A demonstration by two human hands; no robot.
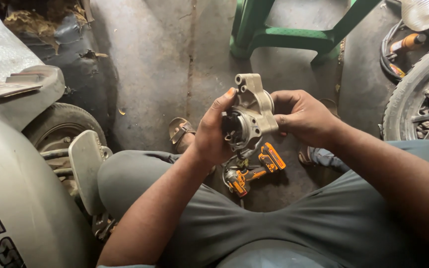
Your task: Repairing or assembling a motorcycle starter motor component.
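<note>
Holding a beige metal housing [250, 116] between both hands, our left hand [213, 133] grips its dark end, our right hand [301, 116] clasps its side, above an orange power drill [251, 171] on the floor [160, 74].

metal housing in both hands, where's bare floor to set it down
Barest patch: the concrete floor between the scooter's tyre and the green stool legs. Crowded spots: by the feet, where the orange drill lies under the metal housing, and far right beside the wheel and cables.

Drill [254, 171] below casting [251, 116] (floor)
</note>
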